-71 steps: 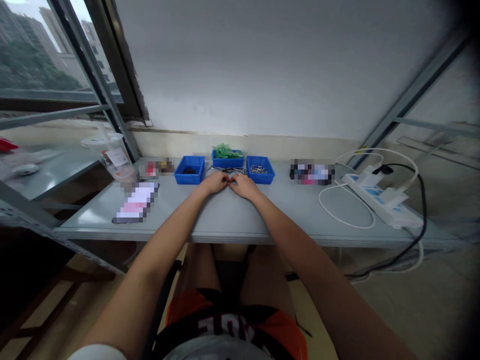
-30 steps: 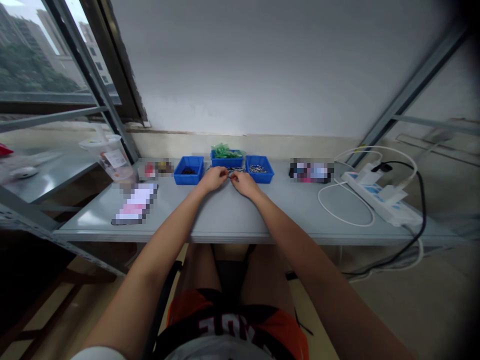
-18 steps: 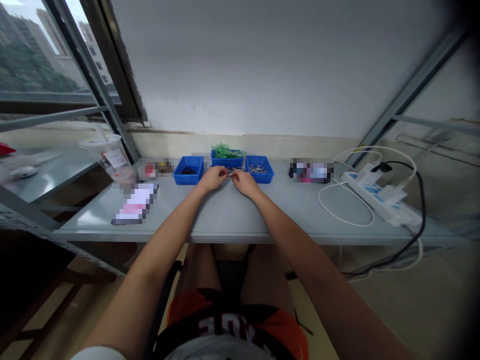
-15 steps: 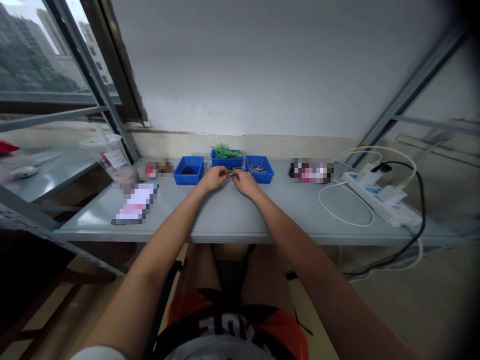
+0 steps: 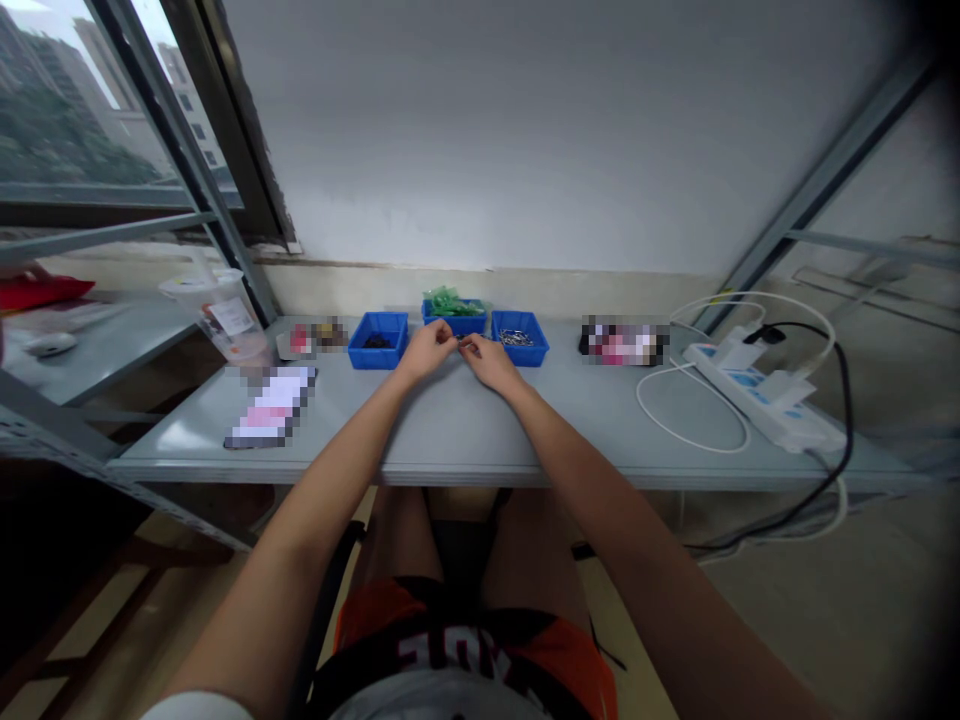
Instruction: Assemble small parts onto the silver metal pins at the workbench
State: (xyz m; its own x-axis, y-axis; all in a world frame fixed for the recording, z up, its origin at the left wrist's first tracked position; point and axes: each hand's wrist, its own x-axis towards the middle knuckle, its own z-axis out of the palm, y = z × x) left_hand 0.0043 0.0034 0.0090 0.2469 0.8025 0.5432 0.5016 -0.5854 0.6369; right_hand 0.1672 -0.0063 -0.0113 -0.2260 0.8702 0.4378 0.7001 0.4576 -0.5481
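A: What carries it all?

B: A long, smooth grey table [image 5: 465,430]. Take the spot where the fingertips meet as the clock's centre.

A: And the person?

B: Both bare arms reach in from six o'clock. The left hand [image 5: 429,352] sits at nine and the right hand [image 5: 489,362] at three, fingertips almost touching.

A: Which step is in hand?

B: Fine fingertip handling at the centre, it seems. That would call for a light, steady pinch from both sides.

A: How does each grip stand?

B: Fingers curl inward on both, but whether either is closed on a piece cannot be told; it is too small and hidden. Any piece being worked would lie right there, between the fingertips.

A: Containers?

B: Three open plastic ones: a blue left bin [image 5: 367,360] at nine o'clock, a blue right bin [image 5: 523,357] at three, a blue rear bin [image 5: 474,325] at twelve.

A: Contents?

B: Crumpled green plastic film [image 5: 444,300] heaped above the rear rim, thin silver metal pieces [image 5: 516,338] in the right, small dark pieces [image 5: 376,342] in the left.
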